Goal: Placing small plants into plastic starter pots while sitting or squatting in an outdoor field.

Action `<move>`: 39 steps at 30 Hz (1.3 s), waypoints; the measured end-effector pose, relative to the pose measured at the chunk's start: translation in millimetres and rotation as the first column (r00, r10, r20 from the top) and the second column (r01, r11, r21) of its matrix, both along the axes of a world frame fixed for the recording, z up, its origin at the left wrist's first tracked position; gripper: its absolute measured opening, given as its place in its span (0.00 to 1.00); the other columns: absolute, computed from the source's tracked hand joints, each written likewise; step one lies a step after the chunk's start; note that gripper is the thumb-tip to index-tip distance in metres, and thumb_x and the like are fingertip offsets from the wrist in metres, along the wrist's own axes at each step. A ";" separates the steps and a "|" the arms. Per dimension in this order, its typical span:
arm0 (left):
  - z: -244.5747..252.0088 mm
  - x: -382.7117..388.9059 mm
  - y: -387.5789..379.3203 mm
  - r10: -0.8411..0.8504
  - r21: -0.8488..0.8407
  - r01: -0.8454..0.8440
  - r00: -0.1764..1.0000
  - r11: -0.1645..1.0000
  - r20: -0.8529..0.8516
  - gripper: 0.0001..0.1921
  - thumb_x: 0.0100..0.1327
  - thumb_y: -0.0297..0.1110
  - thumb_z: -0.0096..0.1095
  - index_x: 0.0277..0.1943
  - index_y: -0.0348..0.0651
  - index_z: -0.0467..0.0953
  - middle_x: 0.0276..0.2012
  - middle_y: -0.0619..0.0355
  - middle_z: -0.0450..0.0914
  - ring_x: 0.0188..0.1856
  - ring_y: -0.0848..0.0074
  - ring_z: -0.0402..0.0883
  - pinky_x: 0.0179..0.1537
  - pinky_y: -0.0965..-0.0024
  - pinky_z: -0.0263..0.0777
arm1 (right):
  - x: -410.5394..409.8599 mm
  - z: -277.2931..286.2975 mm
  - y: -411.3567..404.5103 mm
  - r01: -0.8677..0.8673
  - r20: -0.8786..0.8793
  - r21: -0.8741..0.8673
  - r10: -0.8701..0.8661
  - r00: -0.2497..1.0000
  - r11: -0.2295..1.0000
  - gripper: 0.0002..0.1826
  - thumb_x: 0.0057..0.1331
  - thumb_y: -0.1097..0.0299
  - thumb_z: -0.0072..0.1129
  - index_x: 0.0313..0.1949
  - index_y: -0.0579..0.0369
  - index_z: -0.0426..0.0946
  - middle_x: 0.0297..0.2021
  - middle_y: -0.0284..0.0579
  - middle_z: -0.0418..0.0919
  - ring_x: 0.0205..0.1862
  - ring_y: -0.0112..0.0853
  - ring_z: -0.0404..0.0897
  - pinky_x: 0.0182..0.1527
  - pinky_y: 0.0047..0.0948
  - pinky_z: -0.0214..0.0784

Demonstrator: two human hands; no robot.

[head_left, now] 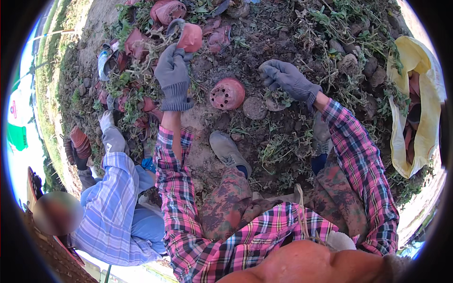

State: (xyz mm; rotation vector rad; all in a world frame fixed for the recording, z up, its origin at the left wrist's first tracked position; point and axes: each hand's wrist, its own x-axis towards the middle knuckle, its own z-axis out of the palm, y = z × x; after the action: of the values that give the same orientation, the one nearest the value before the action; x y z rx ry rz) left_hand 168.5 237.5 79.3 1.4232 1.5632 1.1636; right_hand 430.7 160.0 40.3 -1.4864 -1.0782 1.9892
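Observation:
My left hand point(173, 67), in a grey knit-cuff glove, grips a reddish-brown plastic plant pot point(191, 37). The pot is tilted on its side above the soil, beside a heap of pots and wilted plants. Between my hands another plant pot point(227, 93) rests upside down, its base with drainage holes facing up. To its right lies a pot-shaped clod of soil point(254, 108). My right hand point(288, 79), also gloved, hovers over the dark soil with fingers curled. Nothing shows in it, but its palm is hidden.
Crumpled pots point(136, 44) lie among uprooted plants on the left. A yellow-lined sack point(421, 141) holding pots stands at the far right. At left a co-worker in a plaid shirt point(109, 208) crouches close by, with stacked pots point(80, 141) near one gloved hand. Uprooted weeds point(283, 152) lie between my shoes.

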 end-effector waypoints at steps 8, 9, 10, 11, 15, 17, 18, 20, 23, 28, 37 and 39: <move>8.3 69.8 -76.6 -0.398 0.177 0.721 0.551 0.670 -0.734 0.17 0.43 0.22 0.56 0.41 0.39 0.73 0.46 0.49 0.72 0.46 0.58 0.73 0.48 0.62 0.69 | 6.4 13.9 -10.6 0.143 -0.440 -0.076 -0.162 0.883 0.987 0.24 0.64 0.53 0.47 0.52 0.57 0.62 0.41 0.38 0.70 0.42 0.23 0.72 0.44 0.24 0.69; 4.7 78.0 -84.4 -0.371 0.178 0.759 0.492 0.627 -0.788 0.18 0.44 0.26 0.56 0.42 0.41 0.72 0.48 0.50 0.70 0.49 0.58 0.72 0.50 0.61 0.67 | 13.7 12.2 -15.9 0.150 -0.437 -0.028 -0.147 0.887 0.988 0.23 0.64 0.53 0.47 0.52 0.56 0.62 0.41 0.37 0.70 0.42 0.23 0.72 0.44 0.23 0.68; 5.5 79.8 -88.9 -0.335 0.172 0.745 0.477 0.644 -0.813 0.18 0.44 0.26 0.56 0.42 0.41 0.72 0.48 0.50 0.70 0.49 0.58 0.72 0.50 0.61 0.67 | 15.4 11.6 -19.1 0.152 -0.417 -0.057 -0.162 0.894 0.987 0.23 0.64 0.54 0.47 0.52 0.56 0.62 0.41 0.37 0.70 0.42 0.22 0.72 0.43 0.23 0.68; 8.9 80.8 -91.9 -0.345 0.174 0.759 0.472 0.628 -0.812 0.17 0.44 0.27 0.56 0.41 0.42 0.73 0.48 0.51 0.71 0.49 0.59 0.72 0.50 0.60 0.67 | 15.5 15.8 -19.2 0.163 -0.389 -0.085 -0.183 0.903 0.983 0.23 0.64 0.55 0.47 0.52 0.56 0.62 0.41 0.37 0.70 0.41 0.22 0.71 0.42 0.22 0.68; 7.2 67.7 -83.3 -0.307 0.176 0.722 0.484 0.669 -0.819 0.16 0.45 0.29 0.55 0.40 0.43 0.73 0.47 0.51 0.71 0.50 0.60 0.71 0.51 0.60 0.67 | 15.6 34.8 -11.6 -0.067 -0.130 -0.076 0.057 0.990 0.995 0.24 0.64 0.62 0.45 0.57 0.55 0.55 0.43 0.40 0.71 0.38 0.23 0.71 0.38 0.20 0.68; -0.6 69.7 -84.0 -0.310 0.180 0.737 0.476 0.652 -0.823 0.16 0.44 0.29 0.55 0.41 0.43 0.73 0.47 0.51 0.71 0.51 0.60 0.71 0.51 0.60 0.66 | 10.3 23.1 -15.1 0.055 -0.174 -0.039 -0.061 0.983 0.998 0.24 0.64 0.65 0.44 0.59 0.54 0.53 0.43 0.40 0.71 0.36 0.22 0.72 0.35 0.19 0.68; -4.1 74.7 -86.8 -0.327 0.175 0.753 0.466 0.634 -0.822 0.17 0.44 0.29 0.56 0.41 0.42 0.73 0.47 0.51 0.72 0.51 0.60 0.71 0.52 0.60 0.66 | 10.8 19.8 -20.0 0.181 -0.218 -0.020 -0.181 0.959 0.983 0.26 0.63 0.67 0.44 0.60 0.54 0.52 0.43 0.41 0.72 0.34 0.22 0.72 0.32 0.18 0.68; 5.5 77.2 -89.2 -0.449 0.108 0.788 0.451 0.606 -0.771 0.17 0.46 0.27 0.55 0.43 0.41 0.72 0.47 0.50 0.71 0.52 0.60 0.70 0.52 0.60 0.66 | 10.0 18.1 -17.0 0.233 -0.234 0.058 -0.213 0.949 0.971 0.29 0.58 0.76 0.42 0.60 0.55 0.52 0.43 0.41 0.72 0.28 0.21 0.72 0.25 0.16 0.67; 15.0 68.2 -83.9 -0.669 0.215 0.715 0.699 0.666 -0.253 0.17 0.50 0.20 0.57 0.45 0.38 0.71 0.48 0.49 0.70 0.49 0.63 0.74 0.45 0.67 0.70 | 24.8 -0.6 -16.6 0.279 -0.126 0.039 -0.273 0.954 0.959 0.23 0.54 0.75 0.43 0.52 0.59 0.61 0.29 0.37 0.69 0.22 0.19 0.67 0.21 0.16 0.61; 22.1 87.0 -64.6 -0.262 -0.407 0.551 0.773 0.729 0.578 0.34 0.48 0.18 0.62 0.59 0.39 0.58 0.52 0.50 0.67 0.48 0.72 0.74 0.41 0.72 0.73 | 56.6 -3.8 -26.3 -0.328 0.352 0.638 0.114 0.929 0.697 0.15 0.58 0.70 0.45 0.43 0.62 0.67 0.28 0.39 0.69 0.27 0.26 0.70 0.31 0.23 0.65; 1.0 96.9 -74.3 -0.507 -0.329 0.512 0.855 0.793 0.109 0.42 0.36 0.37 0.78 0.52 0.32 0.59 0.44 0.54 0.70 0.47 0.74 0.70 0.50 0.70 0.66 | 43.9 -2.7 -16.5 -0.220 0.181 0.704 0.128 0.975 0.675 0.19 0.57 0.68 0.51 0.47 0.63 0.67 0.41 0.53 0.74 0.41 0.38 0.76 0.43 0.30 0.68; 13.2 98.5 -80.0 -0.534 -0.363 0.533 0.839 0.765 0.105 0.45 0.33 0.40 0.79 0.53 0.31 0.58 0.45 0.51 0.70 0.47 0.73 0.71 0.49 0.71 0.67 | 37.8 -4.9 -16.6 -0.280 0.271 0.891 0.077 0.959 0.356 0.19 0.56 0.70 0.51 0.47 0.63 0.67 0.42 0.54 0.74 0.41 0.41 0.76 0.44 0.31 0.68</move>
State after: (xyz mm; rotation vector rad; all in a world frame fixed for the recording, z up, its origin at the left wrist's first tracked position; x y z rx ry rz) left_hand 267.0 157.5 92.5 1.4618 1.1740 0.4802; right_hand 468.5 143.3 35.4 -0.8808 -2.0512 0.8890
